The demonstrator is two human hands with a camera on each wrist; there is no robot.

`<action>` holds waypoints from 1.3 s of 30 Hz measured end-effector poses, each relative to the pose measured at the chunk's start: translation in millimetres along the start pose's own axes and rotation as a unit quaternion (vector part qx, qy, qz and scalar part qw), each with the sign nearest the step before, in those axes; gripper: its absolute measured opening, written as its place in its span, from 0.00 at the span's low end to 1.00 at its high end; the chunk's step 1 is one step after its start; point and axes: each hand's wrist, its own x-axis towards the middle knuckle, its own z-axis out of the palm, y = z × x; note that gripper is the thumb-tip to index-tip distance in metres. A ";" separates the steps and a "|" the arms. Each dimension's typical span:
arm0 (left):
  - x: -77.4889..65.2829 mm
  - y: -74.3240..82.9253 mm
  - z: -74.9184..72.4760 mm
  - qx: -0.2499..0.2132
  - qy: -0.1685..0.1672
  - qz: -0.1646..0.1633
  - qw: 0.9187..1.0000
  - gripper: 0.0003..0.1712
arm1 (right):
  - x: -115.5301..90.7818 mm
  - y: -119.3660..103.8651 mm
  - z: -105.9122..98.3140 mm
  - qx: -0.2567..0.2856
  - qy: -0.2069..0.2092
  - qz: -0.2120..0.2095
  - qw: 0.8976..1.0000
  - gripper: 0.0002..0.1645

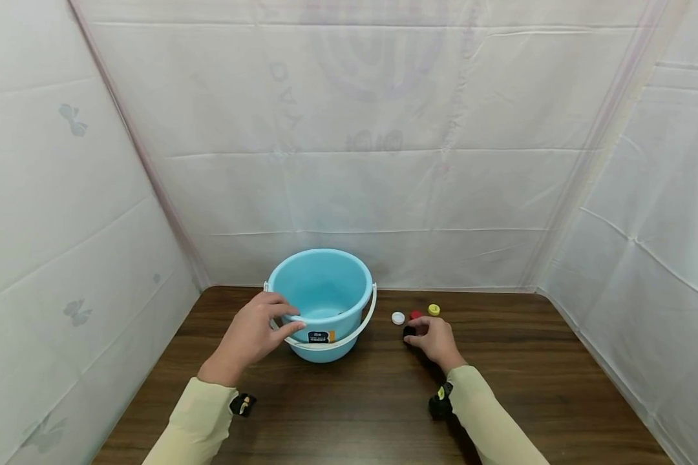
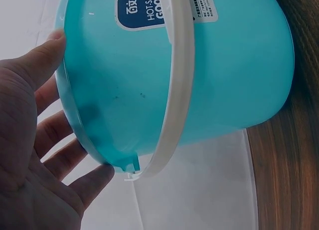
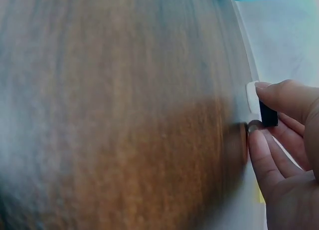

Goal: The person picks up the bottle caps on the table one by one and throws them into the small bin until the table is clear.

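A light blue bucket [image 1: 320, 278] stands upright on the table, its white handle [image 2: 180, 85] hanging down across the front. My left hand [image 1: 262, 326] grips the bucket's rim at the near left, the thumb on the outer side and the fingers going behind the rim. To the right of the bucket, my right hand [image 1: 433, 339] pinches a small black cap [image 3: 268, 114] low over the table; the fingers hide part of it. Just beyond that hand lie a white cap [image 1: 398, 318], a red cap [image 1: 415, 314] partly covered by the fingers, and a yellow cap [image 1: 433, 310].
The dark wooden table [image 1: 326, 413] meets a white sheet-covered wall [image 1: 349, 194] at the back. Similar sheeting hangs on the left side [image 1: 64, 258] and right side [image 1: 645, 258]. A label [image 2: 144, 10] is stuck on the bucket's front.
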 end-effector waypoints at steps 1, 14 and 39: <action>-0.2 -0.2 0.1 0.000 0.000 0.000 1.000 0.14 | 0.0 0.0 -0.1 0.002 -0.002 0.000 1.000 0.15; 0.3 0.3 1.2 0.000 -0.001 0.001 1.000 0.13 | -1.9 -11.1 -4.2 0.071 0.010 -0.006 0.997 0.16; -0.7 -0.1 0.0 0.002 0.004 -0.003 1.000 0.13 | -4.2 -61.2 -29.6 0.152 -0.013 -0.061 0.986 0.19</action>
